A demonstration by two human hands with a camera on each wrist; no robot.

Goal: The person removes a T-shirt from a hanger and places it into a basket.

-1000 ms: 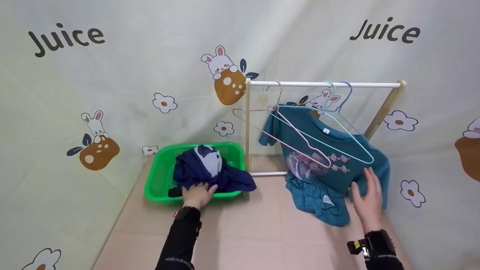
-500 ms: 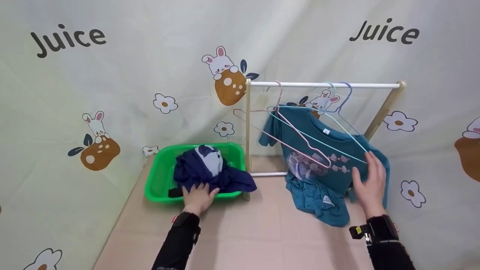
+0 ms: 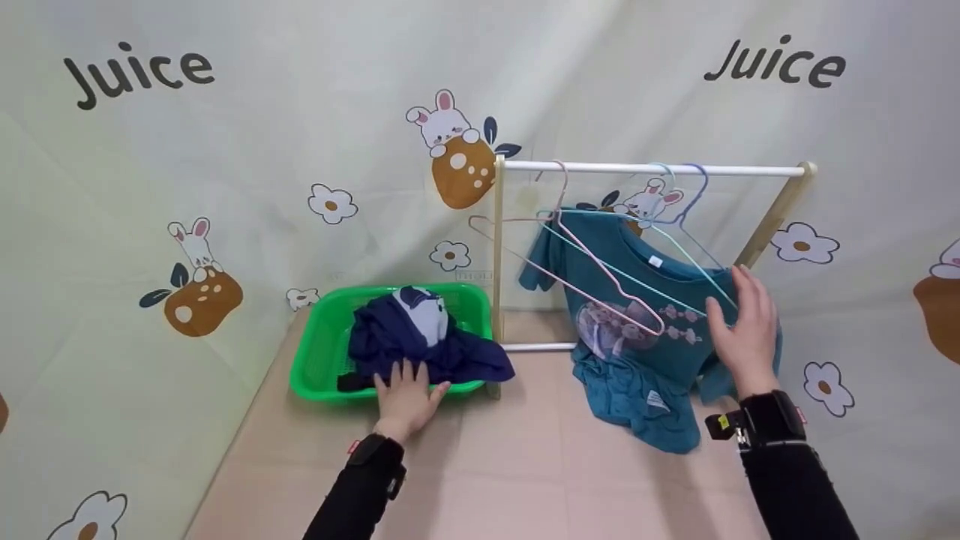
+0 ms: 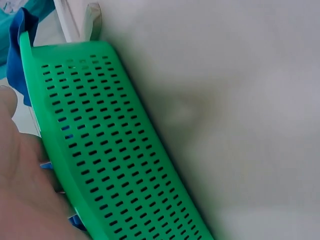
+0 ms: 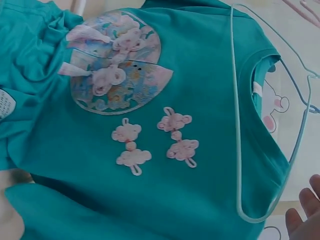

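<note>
My left hand [image 3: 407, 397] lies with fingers spread over the near rim of a green basket [image 3: 307, 337], touching or just above a navy garment [image 3: 386, 330] heaped inside. The left wrist view shows the palm [image 4: 25, 185] beside the basket's slotted wall; the fingertips are hidden behind the rim. My right hand [image 3: 744, 330], fingers nearly straight, is at the right end of a mint hanger [image 5: 237, 150]; contact is unclear. Behind that hanger a teal short-sleeved shirt [image 5: 200, 90] hangs on a blue-purple hanger [image 3: 699, 191], its right sleeve partly covered by the hand.
The hangers hook over a white bar [image 3: 600, 168] on wooden posts [image 3: 498, 262]. A pink hanger [image 3: 592, 256] hangs at the left, in front. Crumpled teal cloth [image 3: 637, 409] with a white label lies on the pinkish table [image 3: 517, 450] below the shirt. Printed fabric stands behind.
My right hand has risen from below the mint hanger's right end and now overlaps it. My left hand has drawn slightly right and toward me at the basket's rim.
</note>
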